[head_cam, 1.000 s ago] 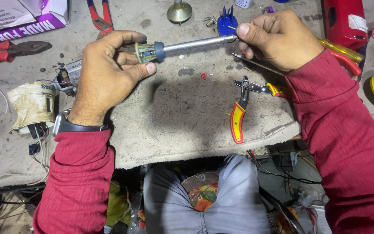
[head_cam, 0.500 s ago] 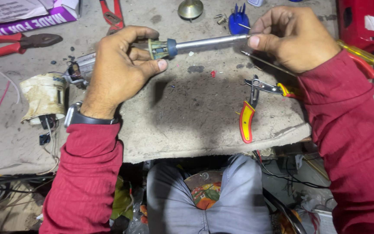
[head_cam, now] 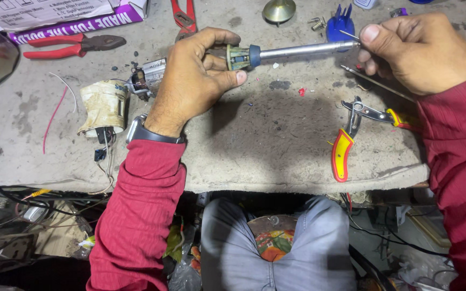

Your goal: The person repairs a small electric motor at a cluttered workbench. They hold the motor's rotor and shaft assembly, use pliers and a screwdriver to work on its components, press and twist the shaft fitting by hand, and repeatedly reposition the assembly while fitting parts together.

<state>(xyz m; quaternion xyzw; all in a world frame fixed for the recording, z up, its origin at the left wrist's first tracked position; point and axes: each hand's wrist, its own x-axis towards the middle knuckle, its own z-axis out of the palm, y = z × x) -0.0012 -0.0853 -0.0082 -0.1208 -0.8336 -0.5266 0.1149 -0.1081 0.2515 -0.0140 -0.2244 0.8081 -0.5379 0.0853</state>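
Observation:
My left hand (head_cam: 192,81) grips the handle end of a soldering iron (head_cam: 292,52), a green and blue collar with a long metal barrel that points right, held level above the grey bench. My right hand (head_cam: 416,51) pinches a thin metal pin (head_cam: 347,34) at the barrel's far tip between thumb and forefinger. Both arms wear red sleeves, and a watch sits on the left wrist.
Yellow-handled pliers (head_cam: 346,148) lie open under my right hand. Red pliers (head_cam: 68,47) and a purple box (head_cam: 76,21) sit at back left. A taped coil with wires (head_cam: 102,108) lies left of my left wrist. A blue plastic part (head_cam: 341,24) and a brass cone (head_cam: 279,9) stand behind.
Both hands and the soldering iron have stayed in much the same pose. My right fingers now pinch a thin pin at the barrel's tip instead of covering it.

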